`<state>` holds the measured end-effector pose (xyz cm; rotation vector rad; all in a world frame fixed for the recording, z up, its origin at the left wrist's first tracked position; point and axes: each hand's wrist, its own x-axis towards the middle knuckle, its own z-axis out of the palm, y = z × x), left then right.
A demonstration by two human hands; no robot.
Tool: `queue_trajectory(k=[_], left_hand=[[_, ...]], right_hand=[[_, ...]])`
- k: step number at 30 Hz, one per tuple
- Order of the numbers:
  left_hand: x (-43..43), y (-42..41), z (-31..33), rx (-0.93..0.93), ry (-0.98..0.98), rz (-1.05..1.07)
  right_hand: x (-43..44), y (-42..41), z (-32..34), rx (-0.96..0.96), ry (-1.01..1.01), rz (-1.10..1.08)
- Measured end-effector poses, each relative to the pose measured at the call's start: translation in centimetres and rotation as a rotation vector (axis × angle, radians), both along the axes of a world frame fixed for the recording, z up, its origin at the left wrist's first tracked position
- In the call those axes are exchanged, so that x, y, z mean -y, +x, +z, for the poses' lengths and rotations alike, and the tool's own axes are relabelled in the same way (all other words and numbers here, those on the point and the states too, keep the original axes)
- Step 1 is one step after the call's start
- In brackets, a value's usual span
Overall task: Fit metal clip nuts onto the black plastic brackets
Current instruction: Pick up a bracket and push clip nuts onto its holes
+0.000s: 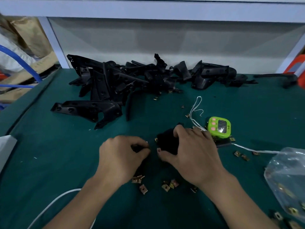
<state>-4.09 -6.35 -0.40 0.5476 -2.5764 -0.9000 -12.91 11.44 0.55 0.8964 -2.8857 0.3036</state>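
The right hand wraps its fingers round the black plastic bracket, probably stiff and light. Beside it, the left hand curls its fingers; whether they hold anything is unclear. The small brass-coloured metal clip nuts suit edge pinching.

Factory assembly bench: green mat; heaped black brackets; loose clip nuts; green timer

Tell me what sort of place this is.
Probably a factory assembly bench: a heap of black plastic brackets, loose metal clip nuts on a green mat, and a timer.
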Motion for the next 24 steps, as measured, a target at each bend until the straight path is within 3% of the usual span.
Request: queue_trajectory(k=[5, 10, 13, 17, 24], left_hand=[[0.4, -0.1, -0.2, -0.132, 0.14, 0.06], [0.8, -0.5, -0.7, -0.131, 0.28, 0.003], [0.9, -0.8, -0.7, -0.141, 0.301, -0.011], [0.8, -0.8, -0.5, -0.155, 0.32, -0.055], [-0.1, -0.5, -0.7, -0.046, 0.295, -0.138]], right_hand=[[-0.3, -0.2, 0.0, 0.038, -0.056, -0.052], [-1.1, -0.9, 0.3, 0.178, -0.161, -0.049], [-1.2, -1.0, 0.3, 0.217, -0.186, -0.139], [-0.5, -0.4, 0.2, 0.115, -0.116, -0.282], [-0.5, 0.1, 1.1, 0.154, -0.071, -0.345]])
